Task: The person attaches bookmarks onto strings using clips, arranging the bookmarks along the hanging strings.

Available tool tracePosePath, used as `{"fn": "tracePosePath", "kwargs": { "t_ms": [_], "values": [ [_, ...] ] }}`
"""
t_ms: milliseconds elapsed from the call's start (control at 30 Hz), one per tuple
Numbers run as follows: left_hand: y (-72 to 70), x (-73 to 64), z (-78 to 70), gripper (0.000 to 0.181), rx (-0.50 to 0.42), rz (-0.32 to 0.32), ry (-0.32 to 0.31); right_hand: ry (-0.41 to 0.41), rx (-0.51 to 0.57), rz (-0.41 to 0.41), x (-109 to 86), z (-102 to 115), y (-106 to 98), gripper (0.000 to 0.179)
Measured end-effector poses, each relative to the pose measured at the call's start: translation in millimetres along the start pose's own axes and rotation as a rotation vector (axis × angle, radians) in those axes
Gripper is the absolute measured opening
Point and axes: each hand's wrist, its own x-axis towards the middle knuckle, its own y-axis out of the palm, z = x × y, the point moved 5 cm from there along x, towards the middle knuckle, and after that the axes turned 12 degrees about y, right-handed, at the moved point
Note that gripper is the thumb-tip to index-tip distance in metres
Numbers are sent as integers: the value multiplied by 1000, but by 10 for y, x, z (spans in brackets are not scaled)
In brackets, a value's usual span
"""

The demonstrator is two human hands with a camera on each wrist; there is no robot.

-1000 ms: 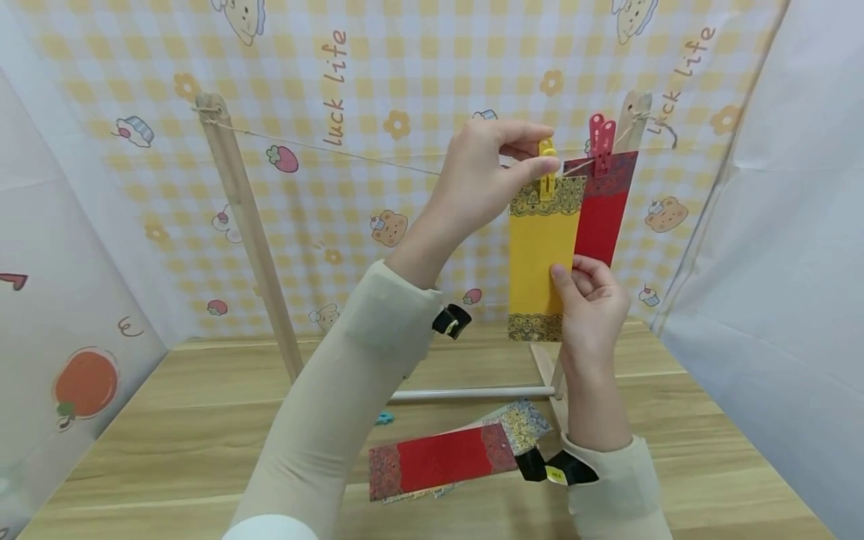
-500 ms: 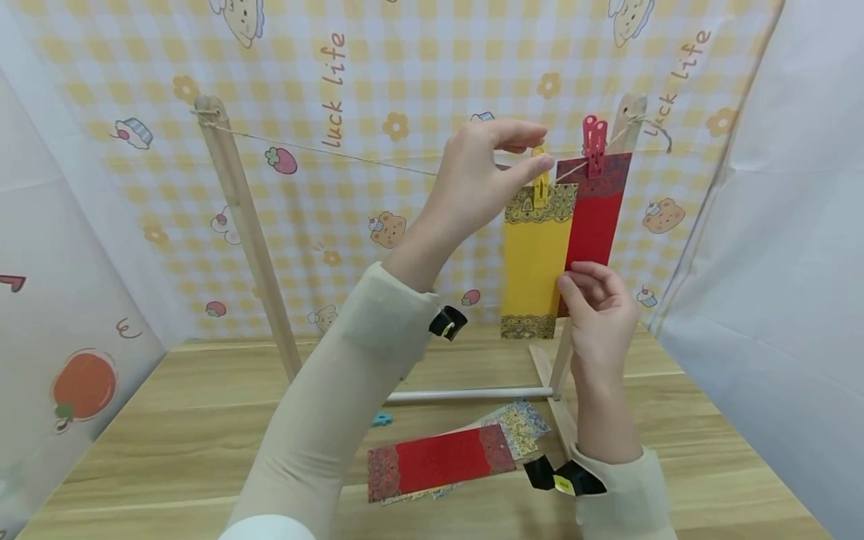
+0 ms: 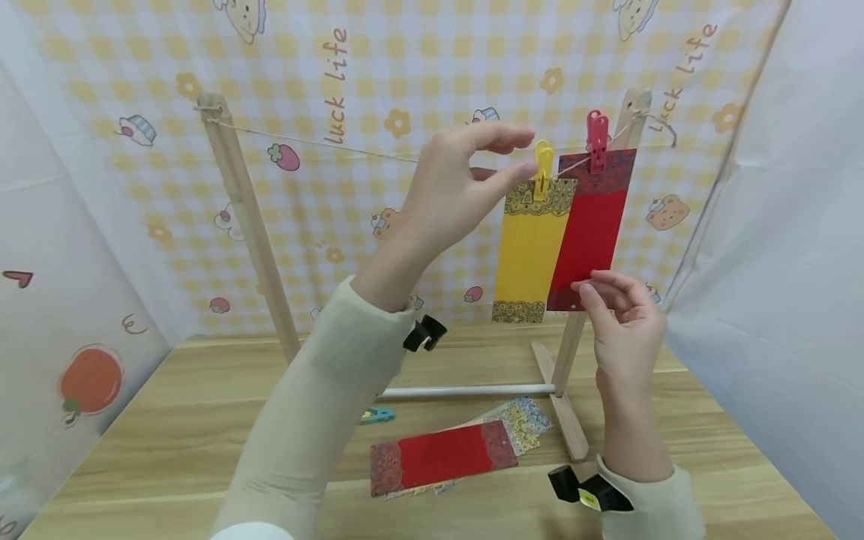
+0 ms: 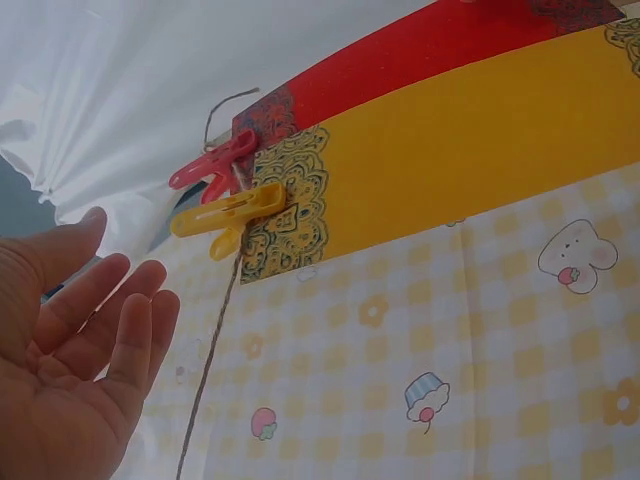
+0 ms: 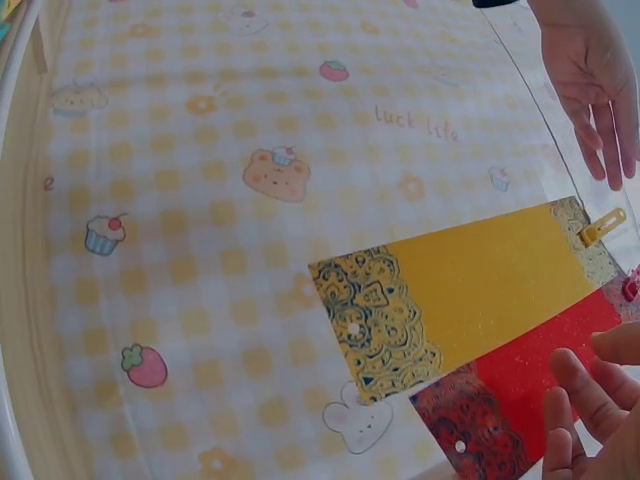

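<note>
A yellow card (image 3: 533,255) with patterned dark ends hangs from the string (image 3: 324,146), held by a yellow clothespin (image 3: 543,170). Behind it to the right hangs a red card (image 3: 595,232) under a red clothespin (image 3: 597,141). My left hand (image 3: 452,184) is just left of the yellow clothespin, fingers spread; the left wrist view shows a gap between fingertips and clothespin (image 4: 228,212). Near the red card's lower edge is my right hand (image 3: 626,330), its fingers loosely bent with nothing held. Whether its fingertips touch the red card cannot be told.
Wooden posts (image 3: 250,225) carry the string, joined low down by a white rod (image 3: 466,391) with a wooden foot (image 3: 570,431) at right. On the table lie a loose red card (image 3: 442,456) over other patterned cards (image 3: 529,420) and a teal clothespin (image 3: 382,414).
My left thumb and fingers have parted from the yellow clothespin and moved left. My right hand has let go of the yellow card's edge and moved right and down. The yellow card now hangs freely.
</note>
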Motion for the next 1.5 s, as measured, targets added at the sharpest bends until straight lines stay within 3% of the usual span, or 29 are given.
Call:
{"fn": "tracePosePath", "kwargs": {
  "t_ms": [233,433,667,800,1000,1233,1500],
  "values": [
    [-72,-215,12,32,-8,-1,-38,-32,-65,31,-30,23,-117,17],
    [-114,-399,19,31,54,15,-17,-23,-112,57,-72,17,-193,16],
    [-172,-660,55,31,105,14,1,48,-299,57,-130,-86,-217,17],
    [-230,-828,92,31,121,-3,2,50,-433,97,-160,-143,-156,20],
    [-334,-1084,178,30,155,-29,-57,45,-553,209,-234,-243,-29,20],
    [-453,-1419,325,30,204,-64,-84,56,-655,363,-329,-369,139,16],
    [-512,-1973,631,26,278,-31,-275,92,-769,457,-422,-503,219,13]
  ]
}}
